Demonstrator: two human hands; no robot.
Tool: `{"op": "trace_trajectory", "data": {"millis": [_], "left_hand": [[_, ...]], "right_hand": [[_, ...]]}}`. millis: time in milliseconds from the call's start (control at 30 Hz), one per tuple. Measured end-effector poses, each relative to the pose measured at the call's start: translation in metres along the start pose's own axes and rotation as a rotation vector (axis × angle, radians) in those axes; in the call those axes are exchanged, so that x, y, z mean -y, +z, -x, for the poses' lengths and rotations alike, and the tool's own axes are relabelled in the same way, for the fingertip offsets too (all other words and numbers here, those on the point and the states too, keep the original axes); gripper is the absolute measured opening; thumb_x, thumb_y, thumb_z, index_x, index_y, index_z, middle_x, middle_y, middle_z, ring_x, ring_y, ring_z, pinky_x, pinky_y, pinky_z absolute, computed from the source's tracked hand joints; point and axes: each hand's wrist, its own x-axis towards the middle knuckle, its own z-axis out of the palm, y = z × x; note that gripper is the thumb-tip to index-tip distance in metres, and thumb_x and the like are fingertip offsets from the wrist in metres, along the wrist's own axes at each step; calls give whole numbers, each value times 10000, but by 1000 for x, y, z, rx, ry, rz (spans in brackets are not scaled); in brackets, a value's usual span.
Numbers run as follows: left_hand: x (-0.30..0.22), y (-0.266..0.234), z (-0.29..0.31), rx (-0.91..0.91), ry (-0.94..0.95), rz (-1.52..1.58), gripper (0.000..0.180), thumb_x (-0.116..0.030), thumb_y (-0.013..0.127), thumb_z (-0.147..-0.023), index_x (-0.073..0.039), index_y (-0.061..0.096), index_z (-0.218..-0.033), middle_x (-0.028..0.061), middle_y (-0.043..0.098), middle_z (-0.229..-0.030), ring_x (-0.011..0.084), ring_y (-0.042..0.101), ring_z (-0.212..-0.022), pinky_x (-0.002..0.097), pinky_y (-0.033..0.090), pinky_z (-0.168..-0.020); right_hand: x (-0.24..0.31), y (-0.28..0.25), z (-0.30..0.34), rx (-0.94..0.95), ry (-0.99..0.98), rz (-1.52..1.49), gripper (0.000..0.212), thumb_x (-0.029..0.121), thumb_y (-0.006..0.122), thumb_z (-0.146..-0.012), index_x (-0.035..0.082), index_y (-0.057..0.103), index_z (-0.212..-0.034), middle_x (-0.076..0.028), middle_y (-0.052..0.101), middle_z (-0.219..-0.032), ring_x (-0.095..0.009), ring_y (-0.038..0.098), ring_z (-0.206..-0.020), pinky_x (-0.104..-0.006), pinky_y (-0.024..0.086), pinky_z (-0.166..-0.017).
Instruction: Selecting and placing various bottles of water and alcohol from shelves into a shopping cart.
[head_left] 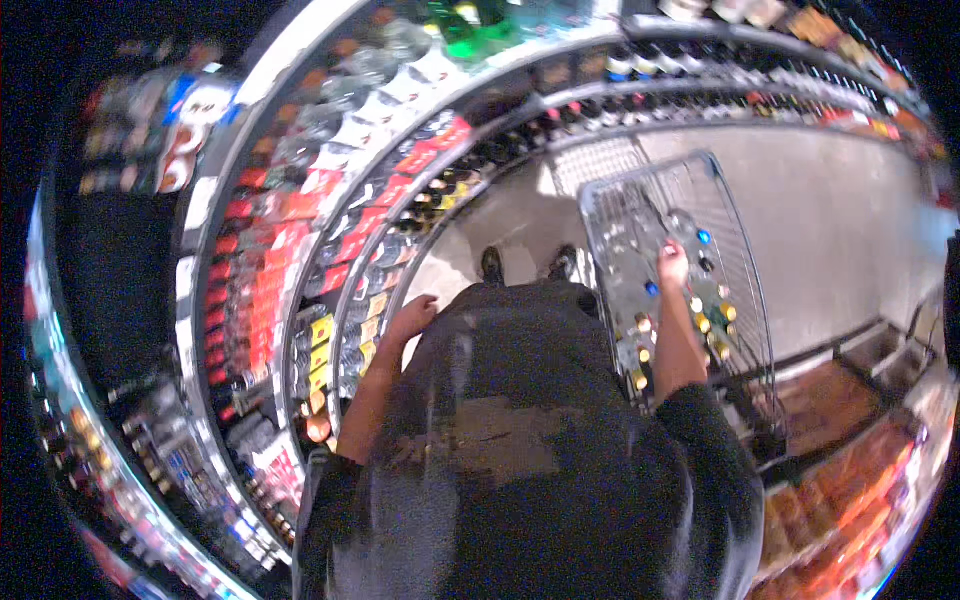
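Observation:
My right hand [673, 266] is over the shopping cart [708, 158] on my right, its fingers closed. Whatever it grips is blurred; clear glass shapes [645, 225] lie just beyond it. Several bottles with gold caps [703, 324] stand in the cart around my right forearm, and a blue cap [704, 237] shows beside the hand. My left hand [412, 317] hangs at my left side, close to the shelves, fingers loosely bent and nothing visible in them.
Long store shelves [345, 265] packed with bottles and red-labelled packs curve along my left and across the far side. Grey floor [810, 220] lies beyond the cart. Wooden crates [825, 410] and orange goods [850, 500] stand at the lower right.

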Motion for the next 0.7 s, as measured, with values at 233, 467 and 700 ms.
{"op": "trace_trajectory", "data": {"millis": [233,467,700], "left_hand": [[-132,-49,-23,45,108,185,385,-222,531,-845,-71,562,-1197,179,633,-1016,302,604,-951,399,470,-866],[-232,-83,-33,16,685,-89,570,-374,604,-832,-92,469,-1308,186,537,-1233,348,547,-1087,417,435,-938],[-279,-139,55,-160,1000,-6,892,-375,751,-698,-66,283,-1393,185,375,-1377,315,379,-1278,417,317,-1062]], "right_hand": [[209,-124,23,62,145,49,271,218,645,-779,45,661,-988,-60,648,-763,-120,590,-692,-271,480,-684],[388,-193,45,79,-129,-29,161,149,700,-749,46,679,-870,-55,663,-738,-92,576,-608,-245,480,-600],[541,-201,71,263,-401,-244,95,-7,686,-735,10,667,-827,-13,622,-679,-37,509,-562,-180,408,-501]]}}
